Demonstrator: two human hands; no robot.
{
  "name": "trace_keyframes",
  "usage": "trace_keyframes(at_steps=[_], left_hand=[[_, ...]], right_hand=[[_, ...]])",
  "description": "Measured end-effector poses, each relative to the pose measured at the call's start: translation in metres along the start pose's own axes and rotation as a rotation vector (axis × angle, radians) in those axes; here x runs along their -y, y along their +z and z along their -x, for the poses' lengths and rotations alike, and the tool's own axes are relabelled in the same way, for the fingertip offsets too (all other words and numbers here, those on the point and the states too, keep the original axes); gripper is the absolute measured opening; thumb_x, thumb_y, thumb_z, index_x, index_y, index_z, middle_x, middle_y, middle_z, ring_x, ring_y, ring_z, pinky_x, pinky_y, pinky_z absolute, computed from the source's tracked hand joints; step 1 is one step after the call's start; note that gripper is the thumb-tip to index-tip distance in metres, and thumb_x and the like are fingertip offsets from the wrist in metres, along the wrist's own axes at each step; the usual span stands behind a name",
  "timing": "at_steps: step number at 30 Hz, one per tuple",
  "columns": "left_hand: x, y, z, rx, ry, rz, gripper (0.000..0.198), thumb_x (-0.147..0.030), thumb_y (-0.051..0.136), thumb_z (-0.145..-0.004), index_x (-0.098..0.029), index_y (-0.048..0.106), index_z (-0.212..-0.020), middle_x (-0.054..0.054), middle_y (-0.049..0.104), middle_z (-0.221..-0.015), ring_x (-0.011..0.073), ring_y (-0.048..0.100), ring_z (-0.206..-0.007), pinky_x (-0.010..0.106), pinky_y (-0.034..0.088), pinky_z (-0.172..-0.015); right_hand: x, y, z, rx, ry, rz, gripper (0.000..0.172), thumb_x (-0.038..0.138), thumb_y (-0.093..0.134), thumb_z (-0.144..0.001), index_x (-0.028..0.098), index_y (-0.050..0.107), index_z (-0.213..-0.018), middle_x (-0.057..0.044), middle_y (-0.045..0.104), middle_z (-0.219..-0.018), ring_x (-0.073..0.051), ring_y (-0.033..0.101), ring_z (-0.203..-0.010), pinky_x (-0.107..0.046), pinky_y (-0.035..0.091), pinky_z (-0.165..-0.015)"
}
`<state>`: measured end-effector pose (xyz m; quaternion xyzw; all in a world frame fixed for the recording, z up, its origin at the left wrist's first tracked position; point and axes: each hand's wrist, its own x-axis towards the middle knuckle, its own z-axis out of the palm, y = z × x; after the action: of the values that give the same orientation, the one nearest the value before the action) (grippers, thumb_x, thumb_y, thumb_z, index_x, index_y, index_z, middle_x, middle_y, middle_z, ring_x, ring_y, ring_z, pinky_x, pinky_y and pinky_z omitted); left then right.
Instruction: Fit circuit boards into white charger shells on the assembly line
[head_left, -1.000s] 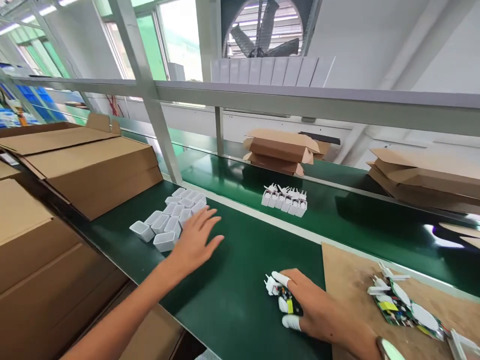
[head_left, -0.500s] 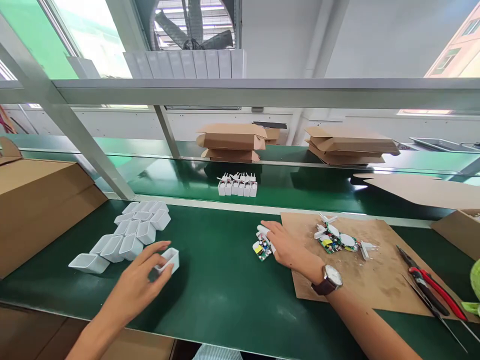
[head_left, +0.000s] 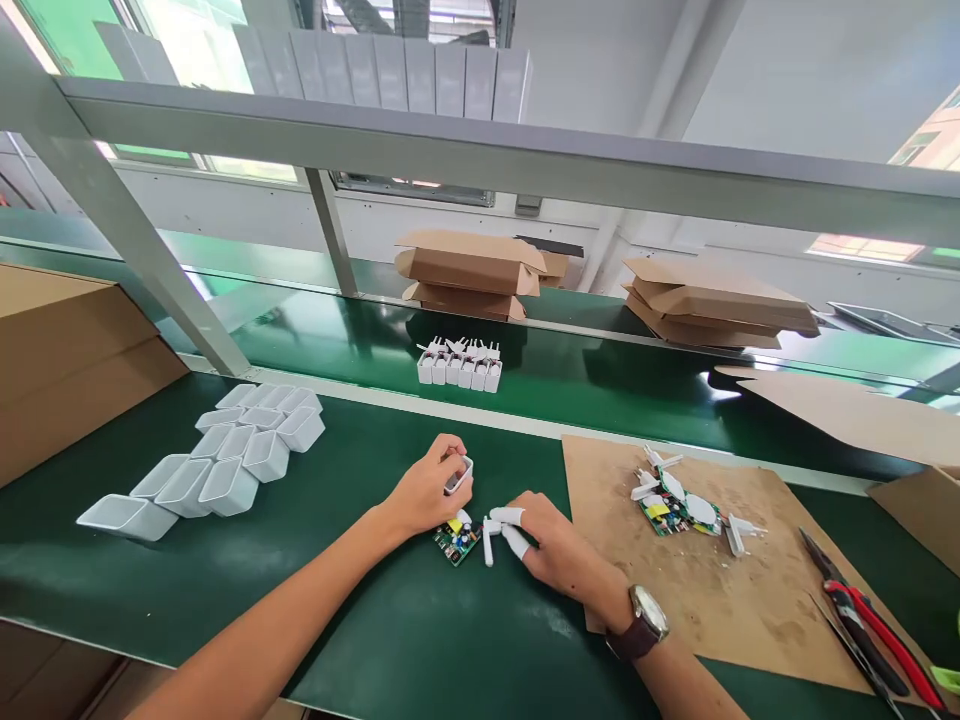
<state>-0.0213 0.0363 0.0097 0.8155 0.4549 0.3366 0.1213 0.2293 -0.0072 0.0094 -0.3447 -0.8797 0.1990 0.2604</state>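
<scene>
My left hand (head_left: 427,492) is closed around a small white plastic housing (head_left: 461,476), held just above the table. Directly below it lies a green circuit board (head_left: 456,540) with a yellow component and other small parts. White covers sit on the fingertips of my right hand (head_left: 559,545), which pinches a white plug piece (head_left: 489,540) beside the board. Whether the plug piece joins the board by wires cannot be made out. Several open white housings (head_left: 229,485) stand in rows to the left. More circuit boards with white plug pieces (head_left: 679,505) lie to the right.
Brown paper (head_left: 720,610) covers the table's right part, with red-handled pliers (head_left: 862,620) and tweezers (head_left: 847,645) on it. Several filled housings (head_left: 459,370) stand at the back. A large carton (head_left: 82,350) is at left; folded cartons (head_left: 469,270) lie behind.
My left hand has carried the white housing right, from beside the rows to the circuit board. My right hand has brought the board and plug piece left and nearer. The view has tilted down.
</scene>
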Motion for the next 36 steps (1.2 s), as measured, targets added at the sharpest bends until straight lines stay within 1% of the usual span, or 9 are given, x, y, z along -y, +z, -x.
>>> trace_keyframes(at_steps=[3,5,9,15,21,25,29,33,36], left_hand=[[0.007,-0.005,0.010,-0.006,-0.008,0.012,0.011,-0.028,0.056,-0.090,-0.021,0.061,-0.083,0.008,0.057,-0.112,0.0133,0.061,-0.076,0.029,0.057,-0.072],[0.010,-0.008,0.016,0.004,-0.025,0.014,0.013,-0.033,0.058,-0.091,-0.021,0.063,-0.090,0.008,0.057,-0.112,0.0143,0.062,-0.080,0.028,0.057,-0.072],[0.009,-0.009,0.019,0.053,-0.060,0.019,0.027,-0.047,0.065,-0.089,-0.022,0.065,-0.100,0.007,0.056,-0.114,0.0165,0.064,-0.085,0.028,0.058,-0.072],[0.003,-0.016,0.020,0.174,-0.037,0.096,0.045,-0.052,0.073,-0.084,-0.023,0.064,-0.117,0.009,0.059,-0.122,0.0228,0.065,-0.101,0.033,0.059,-0.084],[0.000,-0.026,0.021,0.202,-0.074,0.210,0.073,-0.045,0.079,-0.079,-0.026,0.050,-0.143,0.011,0.057,-0.137,0.0295,0.061,-0.122,0.042,0.055,-0.104],[-0.001,-0.026,0.024,0.253,-0.089,0.297,0.084,-0.029,0.076,-0.080,-0.027,0.038,-0.155,0.013,0.051,-0.150,0.0303,0.057,-0.133,0.042,0.050,-0.112],[0.004,-0.019,0.025,0.223,-0.135,0.370,0.074,-0.020,0.066,-0.084,-0.027,0.039,-0.153,0.011,0.055,-0.145,0.0262,0.059,-0.131,0.039,0.049,-0.113],[0.008,-0.011,0.022,0.099,-0.284,0.248,0.076,-0.038,0.081,-0.078,-0.028,0.047,-0.145,0.008,0.061,-0.125,0.0253,0.064,-0.112,0.039,0.056,-0.097],[0.008,-0.013,0.022,0.123,-0.301,0.225,0.089,-0.046,0.089,-0.069,-0.029,0.046,-0.145,0.007,0.059,-0.123,0.0210,0.063,-0.095,0.037,0.058,-0.085]], right_hand=[[0.003,-0.006,0.000,-0.052,-0.067,0.011,0.043,-0.001,0.046,-0.085,0.026,0.066,-0.111,-0.009,0.069,-0.109,-0.025,0.062,-0.099,-0.045,0.056,-0.086],[0.007,-0.011,0.000,-0.074,-0.064,-0.044,0.050,0.000,0.046,-0.084,0.028,0.061,-0.123,-0.010,0.066,-0.125,-0.026,0.060,-0.114,-0.049,0.054,-0.097],[0.015,-0.010,-0.001,0.101,-0.097,-0.064,0.071,0.007,0.055,-0.083,0.027,0.042,-0.149,-0.012,0.056,-0.147,-0.031,0.045,-0.141,-0.056,0.042,-0.115],[0.012,-0.003,-0.004,0.107,0.033,-0.012,0.061,0.016,0.066,-0.088,0.028,0.049,-0.145,-0.010,0.067,-0.118,-0.027,0.063,-0.107,-0.047,0.056,-0.094],[-0.008,-0.011,-0.008,0.116,0.109,0.041,0.066,0.014,0.069,-0.083,0.027,0.049,-0.144,-0.011,0.062,-0.125,-0.028,0.062,-0.114,-0.048,0.058,-0.096],[-0.007,-0.007,-0.005,0.078,0.139,-0.039,0.060,0.011,0.063,-0.085,0.028,0.051,-0.141,-0.009,0.061,-0.123,-0.025,0.063,-0.111,-0.044,0.060,-0.093],[0.000,-0.002,0.000,-0.009,0.151,-0.107,0.059,0.013,0.061,-0.087,0.026,0.047,-0.142,-0.010,0.060,-0.124,-0.024,0.063,-0.109,-0.040,0.063,-0.085],[0.004,-0.004,0.003,-0.134,0.112,-0.044,0.054,0.014,0.060,-0.089,0.027,0.047,-0.139,-0.011,0.062,-0.121,-0.027,0.061,-0.112,-0.045,0.062,-0.087],[0.003,-0.005,0.002,-0.259,0.100,0.022,0.051,0.016,0.059,-0.091,0.029,0.046,-0.138,-0.010,0.063,-0.120,-0.028,0.062,-0.112,-0.048,0.060,-0.091]])
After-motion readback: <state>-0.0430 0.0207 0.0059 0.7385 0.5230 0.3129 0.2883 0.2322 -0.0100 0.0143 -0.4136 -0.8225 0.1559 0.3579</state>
